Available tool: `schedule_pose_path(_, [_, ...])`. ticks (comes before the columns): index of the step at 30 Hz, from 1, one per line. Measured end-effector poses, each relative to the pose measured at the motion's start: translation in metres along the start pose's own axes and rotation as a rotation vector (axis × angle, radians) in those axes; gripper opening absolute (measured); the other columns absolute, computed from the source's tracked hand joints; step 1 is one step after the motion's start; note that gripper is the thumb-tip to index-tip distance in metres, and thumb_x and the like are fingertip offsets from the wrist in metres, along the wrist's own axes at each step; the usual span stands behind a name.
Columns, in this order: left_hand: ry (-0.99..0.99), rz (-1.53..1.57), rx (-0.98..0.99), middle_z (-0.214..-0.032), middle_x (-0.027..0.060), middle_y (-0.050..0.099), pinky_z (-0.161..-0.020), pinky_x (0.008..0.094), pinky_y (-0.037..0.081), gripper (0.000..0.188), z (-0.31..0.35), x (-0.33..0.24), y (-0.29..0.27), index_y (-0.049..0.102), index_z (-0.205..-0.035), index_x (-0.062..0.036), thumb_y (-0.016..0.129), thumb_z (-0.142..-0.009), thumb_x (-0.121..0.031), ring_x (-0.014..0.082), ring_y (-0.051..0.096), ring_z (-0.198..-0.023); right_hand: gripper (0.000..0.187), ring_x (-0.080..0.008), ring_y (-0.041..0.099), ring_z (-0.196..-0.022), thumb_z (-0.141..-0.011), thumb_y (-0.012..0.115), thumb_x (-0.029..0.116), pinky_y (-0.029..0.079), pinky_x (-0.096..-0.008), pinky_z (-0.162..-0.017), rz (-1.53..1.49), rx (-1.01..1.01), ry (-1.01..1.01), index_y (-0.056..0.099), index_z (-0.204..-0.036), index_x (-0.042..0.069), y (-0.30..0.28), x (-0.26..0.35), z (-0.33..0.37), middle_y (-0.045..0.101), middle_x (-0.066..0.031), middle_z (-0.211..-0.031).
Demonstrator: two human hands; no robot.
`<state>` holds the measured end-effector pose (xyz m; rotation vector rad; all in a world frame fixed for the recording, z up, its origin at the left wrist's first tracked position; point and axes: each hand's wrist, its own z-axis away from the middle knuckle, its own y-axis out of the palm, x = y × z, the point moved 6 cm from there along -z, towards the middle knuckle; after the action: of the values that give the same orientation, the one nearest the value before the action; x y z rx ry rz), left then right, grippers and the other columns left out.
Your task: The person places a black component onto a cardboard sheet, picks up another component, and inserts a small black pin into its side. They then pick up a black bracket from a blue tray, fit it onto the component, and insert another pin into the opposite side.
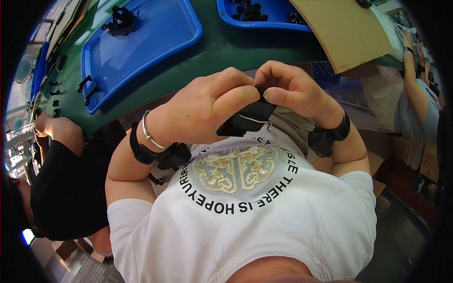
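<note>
In front of my chest, close to the table's edge, I hold a black plastic part point(250, 119) with a broad flat body and a thin silvery wire or edge across it. My left hand point(207, 101) is closed around its upper side, thumb and forefinger pinched together. My right hand point(299, 89) pinches the part's narrow upper end between thumb and forefinger, right beside the left fingertips. The fingers hide most of that end. Both wrists carry black straps with small black modules.
A blue tray point(155, 55) on the green table point(226, 49) holds a black assembly point(121, 21) and a black bracket point(88, 89). Another blue tray point(278, 23) contains several black pieces. Cardboard point(342, 33) overhangs the right edge. Co-workers sit at left and right.
</note>
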<state>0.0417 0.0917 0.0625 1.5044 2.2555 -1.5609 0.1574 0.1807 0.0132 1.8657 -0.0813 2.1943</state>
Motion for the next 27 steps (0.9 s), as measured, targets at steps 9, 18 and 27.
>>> schedule_pose_path(9, [-0.143,0.224,0.056,-0.109,0.0161,0.049,-0.077,0.0346,0.049,0.076,0.022,0.030,-0.011,0.044,-0.117,-0.0034,0.082,-0.052,-0.007,0.0317,0.056,-0.093,0.045,-0.0121,0.052,-0.104,-0.088,0.060,0.011,0.043,-0.0251,-0.089,-0.063,0.008,0.022,0.044,-0.127,-0.003,0.013,-0.013,-0.018,0.055,-0.0092,-0.115])
schedule_pose_path(18, [-0.416,0.792,-0.276,-0.130,0.0155,0.043,-0.091,0.0359,0.046,0.094,0.048,0.053,-0.007,0.028,-0.135,-0.0064,0.080,-0.058,-0.007,0.0265,0.050,-0.114,0.042,-0.0096,0.054,-0.097,-0.086,0.061,0.009,0.046,-0.0209,-0.082,-0.189,-0.224,-0.104,0.045,-0.124,-0.004,0.022,0.000,-0.022,0.057,-0.0091,-0.110])
schedule_pose_path(27, [-0.629,1.235,-0.979,-0.126,0.0198,0.043,-0.082,0.0304,0.051,0.096,0.048,0.068,-0.009,0.022,-0.134,-0.0057,0.084,-0.061,-0.015,0.0258,0.057,-0.101,0.040,-0.0093,0.055,-0.096,-0.086,0.061,0.006,0.046,-0.0219,-0.082,0.052,-0.430,-0.369,0.044,-0.122,-0.002,0.024,-0.002,-0.046,0.056,-0.0074,-0.109])
